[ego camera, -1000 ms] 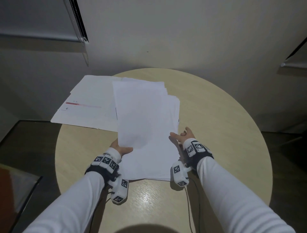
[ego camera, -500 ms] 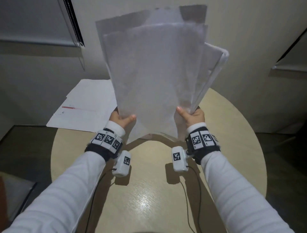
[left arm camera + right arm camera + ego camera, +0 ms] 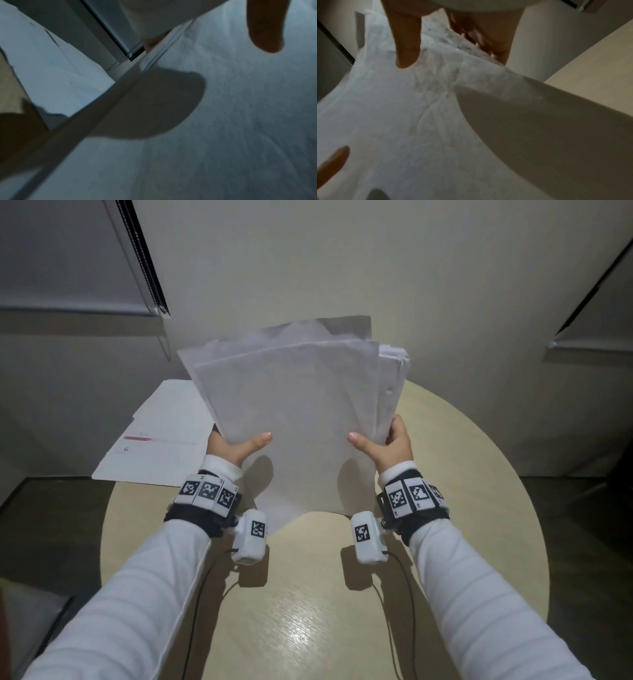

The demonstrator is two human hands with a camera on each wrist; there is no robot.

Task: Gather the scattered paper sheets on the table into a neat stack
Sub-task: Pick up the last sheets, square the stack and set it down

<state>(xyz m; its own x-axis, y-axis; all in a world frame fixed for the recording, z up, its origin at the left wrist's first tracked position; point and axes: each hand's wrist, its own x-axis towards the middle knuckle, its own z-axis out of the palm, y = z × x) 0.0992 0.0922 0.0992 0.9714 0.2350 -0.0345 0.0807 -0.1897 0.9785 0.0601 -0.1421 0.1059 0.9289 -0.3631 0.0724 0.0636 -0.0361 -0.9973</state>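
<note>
A bundle of white paper sheets (image 3: 301, 405) stands nearly upright above the round table, its top edges uneven and fanned. My left hand (image 3: 233, 448) grips its left side, thumb on the front. My right hand (image 3: 383, 446) grips its right side, thumb in front and fingers behind. The bundle's lower edge hangs close to the tabletop; whether it touches is unclear. In the left wrist view the sheets (image 3: 223, 121) fill the picture with my thumb (image 3: 265, 29) on them. The right wrist view shows my thumb (image 3: 406, 40) pressed on the crinkled sheets (image 3: 402, 115).
More white sheets (image 3: 161, 440), one with a red line, lie flat at the table's far left and overhang its edge. The round pale wooden table (image 3: 462, 508) stands against a light wall. Cables run from the wrist cameras across the near tabletop.
Both hands lifted the sheets off the table and stood them upright. Since half a second ago the bundle has come lower and its top edges have drawn closer together.
</note>
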